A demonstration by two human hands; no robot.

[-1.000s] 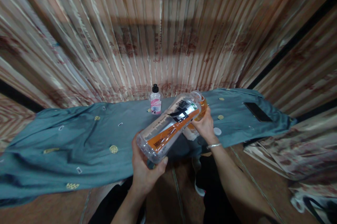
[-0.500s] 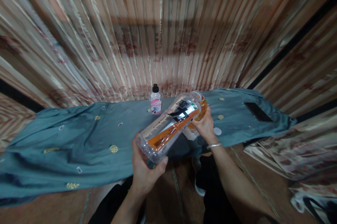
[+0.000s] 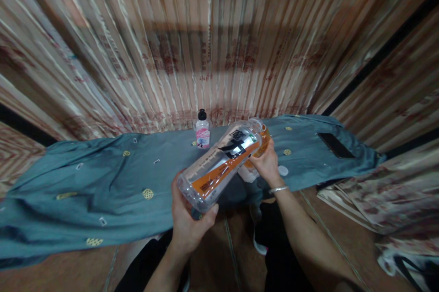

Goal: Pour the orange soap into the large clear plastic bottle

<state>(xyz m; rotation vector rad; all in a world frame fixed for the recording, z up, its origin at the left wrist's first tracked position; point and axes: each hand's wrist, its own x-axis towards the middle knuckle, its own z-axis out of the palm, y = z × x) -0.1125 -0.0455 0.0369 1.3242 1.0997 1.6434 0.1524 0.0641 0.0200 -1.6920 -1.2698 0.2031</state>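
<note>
Left hand (image 3: 187, 225) cups a tilted clear bottle (image 3: 217, 166), partly blocking the orange bottle (image 3: 265, 138) the right hand (image 3: 266, 164) grips; pink-labelled bottle (image 3: 202, 135) stands farther left.

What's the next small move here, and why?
I'd probably steady the clear bottle at this tilt: the left hand supports its base, the right hand holds the amber container near its far end, and overlap hides whether they touch.
</note>
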